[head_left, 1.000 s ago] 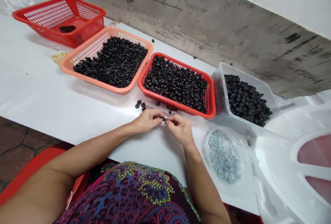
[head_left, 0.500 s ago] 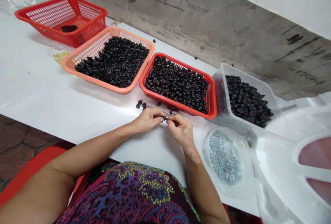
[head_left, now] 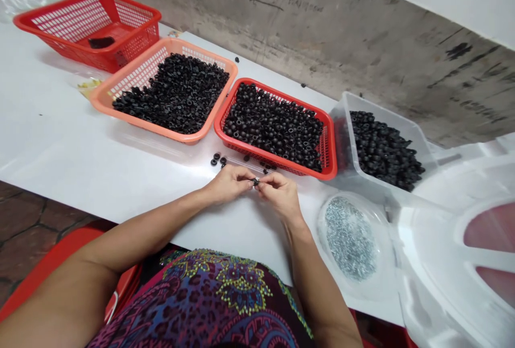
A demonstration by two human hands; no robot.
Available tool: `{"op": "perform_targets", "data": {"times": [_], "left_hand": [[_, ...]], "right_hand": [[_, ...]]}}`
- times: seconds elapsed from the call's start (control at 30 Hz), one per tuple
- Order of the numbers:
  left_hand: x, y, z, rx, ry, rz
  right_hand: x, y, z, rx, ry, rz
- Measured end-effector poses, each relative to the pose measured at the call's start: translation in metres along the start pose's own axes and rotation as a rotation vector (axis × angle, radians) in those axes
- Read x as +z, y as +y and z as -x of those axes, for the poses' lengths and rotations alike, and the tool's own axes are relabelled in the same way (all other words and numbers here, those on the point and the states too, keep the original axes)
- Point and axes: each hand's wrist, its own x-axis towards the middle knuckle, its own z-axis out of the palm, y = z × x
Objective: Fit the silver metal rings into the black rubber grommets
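Since half a second ago: right hand (head_left: 280, 194) moved slightly left, gap to left hand (head_left: 226, 184) narrowed at the small black piece (head_left: 255, 182); camera tipped slightly down.

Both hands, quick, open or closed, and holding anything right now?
Left hand: closed, pinching a small black part.
Right hand: closed, fingertips at the same part; whether it grips a second piece can't be told.

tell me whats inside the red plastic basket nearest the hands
The red rectangular plastic basket holds many small, round black pieces, some showing holes; anything beneath them is hidden.
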Motion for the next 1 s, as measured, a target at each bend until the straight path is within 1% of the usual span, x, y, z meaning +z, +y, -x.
{"op": "perform_targets", "data": {"times": [0.07,0.1,0.17,0.23,0.3,0.37,0.47,0.53,0.57,0.63,0.73,0.83,0.93,1.0], "left_hand": [[0.000,0.000,0.000,-0.035,0.004,-0.011],[0.000,-0.001,0.000,-0.050,0.007,-0.025],[0.001,-0.002,0.000,-0.060,0.021,-0.075],[0.002,-0.003,0.000,-0.039,0.040,-0.141],[0.002,-0.003,0.000,-0.014,0.045,-0.196],[0.003,-0.001,0.001,0.006,0.026,-0.198],[0.003,0.002,0.003,0.072,-0.059,-0.107],[0.002,0.004,0.005,0.133,-0.114,-0.067],[0.002,0.004,0.005,0.165,-0.123,-0.075],[0.002,0.001,0.006,0.238,-0.089,-0.128],[0.001,-0.005,0.005,0.344,0.005,-0.239],[0.001,-0.010,0.004,0.381,0.067,-0.340],[0.000,-0.012,0.003,0.395,0.080,-0.381],[-0.001,-0.012,0.003,0.433,0.074,-0.399]], "right_hand": [[0.002,0.002,-0.001,0.043,-0.010,-0.032],[0.004,0.002,-0.001,0.034,-0.010,-0.016],[0.009,0.003,0.000,-0.028,0.006,0.068],[0.012,0.003,0.001,-0.115,0.051,0.175],[0.011,0.004,0.001,-0.158,0.067,0.222],[0.006,0.005,0.000,-0.106,-0.009,0.144],[-0.008,0.006,-0.004,0.063,-0.196,-0.134],[-0.015,0.007,-0.006,0.122,-0.273,-0.283],[-0.016,0.007,-0.007,0.134,-0.303,-0.330],[-0.017,0.008,-0.007,0.149,-0.357,-0.405],[-0.012,0.010,-0.006,0.169,-0.415,-0.486],[-0.007,0.011,-0.006,0.172,-0.438,-0.529],[-0.005,0.011,-0.007,0.161,-0.436,-0.556],[-0.006,0.012,-0.007,0.156,-0.430,-0.554]]}}
